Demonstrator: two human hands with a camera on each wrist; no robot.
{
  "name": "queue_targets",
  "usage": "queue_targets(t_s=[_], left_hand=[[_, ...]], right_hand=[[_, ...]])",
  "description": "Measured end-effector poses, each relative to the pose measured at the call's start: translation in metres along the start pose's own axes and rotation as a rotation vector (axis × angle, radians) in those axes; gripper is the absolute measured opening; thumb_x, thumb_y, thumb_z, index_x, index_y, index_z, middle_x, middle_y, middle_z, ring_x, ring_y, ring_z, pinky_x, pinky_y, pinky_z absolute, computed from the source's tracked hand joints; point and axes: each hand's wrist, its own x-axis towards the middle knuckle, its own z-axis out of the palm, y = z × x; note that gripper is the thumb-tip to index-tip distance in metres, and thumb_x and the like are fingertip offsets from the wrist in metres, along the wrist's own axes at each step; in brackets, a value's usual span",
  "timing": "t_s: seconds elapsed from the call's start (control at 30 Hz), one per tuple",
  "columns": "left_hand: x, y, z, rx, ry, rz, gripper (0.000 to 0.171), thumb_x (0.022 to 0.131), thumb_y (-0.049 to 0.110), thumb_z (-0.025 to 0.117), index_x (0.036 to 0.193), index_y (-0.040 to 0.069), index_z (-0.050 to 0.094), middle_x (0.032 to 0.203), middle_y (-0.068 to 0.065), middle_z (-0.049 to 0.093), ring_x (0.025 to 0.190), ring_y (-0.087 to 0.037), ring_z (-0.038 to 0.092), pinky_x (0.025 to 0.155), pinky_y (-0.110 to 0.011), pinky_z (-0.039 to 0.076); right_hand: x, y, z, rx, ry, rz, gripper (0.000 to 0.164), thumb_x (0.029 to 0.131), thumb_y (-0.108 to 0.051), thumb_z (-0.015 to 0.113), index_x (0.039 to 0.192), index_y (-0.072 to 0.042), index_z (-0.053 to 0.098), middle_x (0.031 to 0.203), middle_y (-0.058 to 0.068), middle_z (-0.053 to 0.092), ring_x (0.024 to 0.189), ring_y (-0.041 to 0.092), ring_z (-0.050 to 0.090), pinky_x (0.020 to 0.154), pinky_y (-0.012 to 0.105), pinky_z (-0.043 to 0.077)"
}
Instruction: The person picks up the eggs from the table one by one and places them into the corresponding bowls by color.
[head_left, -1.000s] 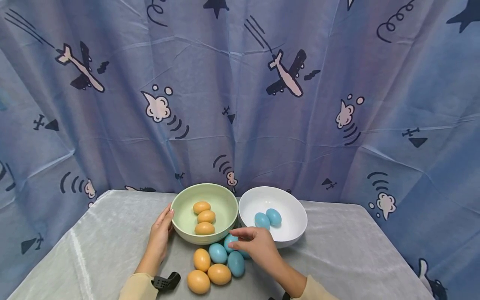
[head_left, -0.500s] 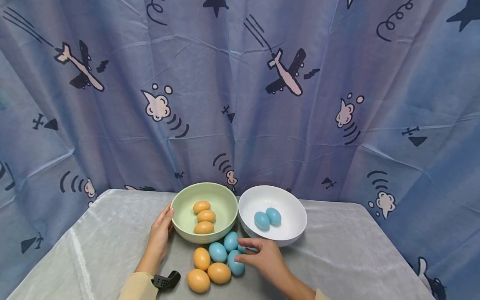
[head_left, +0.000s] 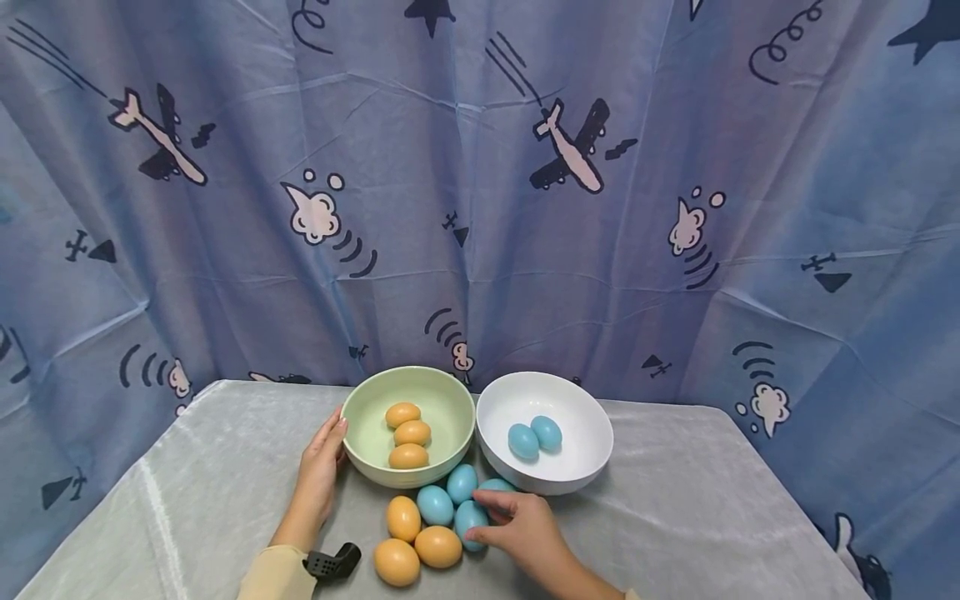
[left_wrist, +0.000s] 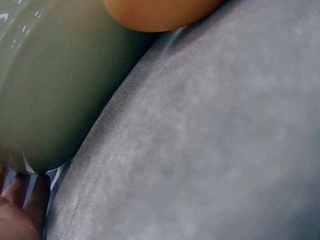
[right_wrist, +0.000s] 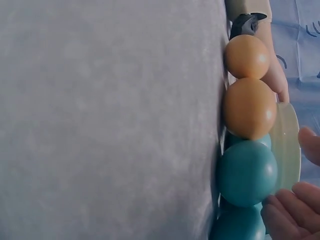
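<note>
My left hand [head_left: 318, 471] rests against the outer left side of a green bowl [head_left: 360, 454], fingers fairly straight. Three orange-yellow eggs [head_left: 408, 457] lie inside that bowl. In the right wrist view, the thumb and fingers of my right hand [right_wrist: 295, 212] are spread apart, close above a blue egg [right_wrist: 247, 172]. The head view shows the right hand [head_left: 528, 533] with thumb and fingertips at the near-right blue egg [head_left: 469, 521] of the group. Other blue eggs [head_left: 435, 506] sit beside it, one [head_left: 495, 484] partly hidden behind the fingers.
A white bowl [head_left: 592, 450] with two blue eggs [head_left: 523, 442] stands right beside the green one. Three orange-yellow eggs [head_left: 438, 547] lie on the grey cloth-covered table [head_left: 690, 500] in front. A printed blue curtain [head_left: 480, 167] hangs behind the table.
My right hand has moved down and slightly right, from the far blue egg beside the green bowl to the near-right blue egg. The left hand stays on the bowl.
</note>
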Motion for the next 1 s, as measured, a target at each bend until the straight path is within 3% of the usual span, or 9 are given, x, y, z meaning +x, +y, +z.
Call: queue_targets(t_s=[0.33, 0.6, 0.77, 0.9, 1.0], left_hand=[[-0.0007, -0.0001, 0.0011, 0.012, 0.0, 0.0, 0.064, 0.106, 0.044, 0.042, 0.159, 0.014, 0.023, 0.166, -0.005, 0.02, 0.152, -0.027, 0.024, 0.125, -0.046, 0.023], [-0.001, 0.0003, 0.0002, 0.016, -0.002, 0.003, 0.066, 0.106, 0.046, 0.042, 0.159, 0.014, 0.022, 0.167, -0.006, 0.02, 0.152, -0.029, 0.024, 0.125, -0.047, 0.022], [-0.0007, -0.0003, -0.0003, 0.014, 0.001, -0.004, 0.067, 0.105, 0.047, 0.043, 0.159, 0.014, 0.023, 0.167, -0.004, 0.02, 0.152, -0.027, 0.025, 0.124, -0.046, 0.023], [-0.0006, 0.0, -0.0003, 0.006, -0.006, -0.002, 0.065, 0.105, 0.046, 0.042, 0.159, 0.015, 0.022, 0.166, -0.004, 0.02, 0.152, -0.026, 0.025, 0.124, -0.045, 0.023], [-0.0001, -0.0004, 0.0, 0.002, -0.009, -0.002, 0.063, 0.106, 0.044, 0.041, 0.159, 0.015, 0.022, 0.166, -0.004, 0.02, 0.152, -0.026, 0.025, 0.124, -0.045, 0.023]], right_hand=[[0.0012, 0.0045, 0.0035, -0.054, -0.004, -0.025, 0.048, 0.072, -0.013, 0.089, 0.114, 0.003, 0.073, 0.119, 0.018, 0.071, 0.117, 0.034, 0.063, 0.086, 0.027, 0.059], [0.0019, 0.0067, 0.0052, -0.124, 0.014, -0.046, 0.042, 0.07, -0.015, 0.09, 0.109, -0.002, 0.076, 0.11, 0.013, 0.075, 0.1, 0.017, 0.068, 0.077, 0.022, 0.059], [0.0033, 0.0061, 0.0064, -0.139, -0.018, -0.026, 0.043, 0.07, -0.014, 0.09, 0.11, -0.004, 0.077, 0.112, 0.01, 0.075, 0.099, 0.008, 0.063, 0.078, 0.022, 0.058], [0.0036, 0.0056, 0.0064, -0.147, -0.033, -0.028, 0.044, 0.07, -0.013, 0.089, 0.111, -0.004, 0.076, 0.112, 0.01, 0.075, 0.098, 0.006, 0.062, 0.078, 0.022, 0.058], [0.0039, 0.0066, 0.0063, -0.195, -0.054, -0.043, 0.048, 0.069, -0.015, 0.09, 0.113, -0.006, 0.076, 0.115, 0.008, 0.075, 0.103, 0.012, 0.065, 0.083, 0.025, 0.058]])
